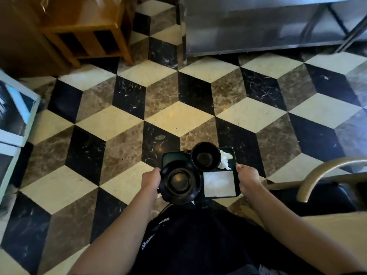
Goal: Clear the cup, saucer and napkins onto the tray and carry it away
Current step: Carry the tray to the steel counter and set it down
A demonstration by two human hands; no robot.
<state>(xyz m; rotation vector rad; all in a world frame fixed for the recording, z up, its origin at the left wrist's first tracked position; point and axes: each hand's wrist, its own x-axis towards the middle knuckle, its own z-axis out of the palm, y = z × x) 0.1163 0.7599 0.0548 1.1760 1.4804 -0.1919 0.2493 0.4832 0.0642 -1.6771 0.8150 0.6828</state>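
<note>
From the head camera, looking down, a small dark green tray [172,155] is held out in front of the person's body over a floor of cream, brown and black marble tiles [178,120]. The left hand [151,178] grips the tray's left edge, fingers curled under it, beside the black saucer [179,180], which overhangs the tray's near-left corner. The right hand [247,176] grips the right edge, thumb on the rim. A black cup [205,155] stands upright at the far middle of the tray, touching the saucer's rim. Just right of the cup lies a crumpled white napkin [225,159], and nearer the person a flat square napkin [219,183] covers the near-right part of the tray. What the cup holds, if anything, is too dark to tell. A wooden stand [87,30] is at far left, a stainless steel shelf unit [258,26] at far right, and a curved chair back [325,171] at right.
</note>
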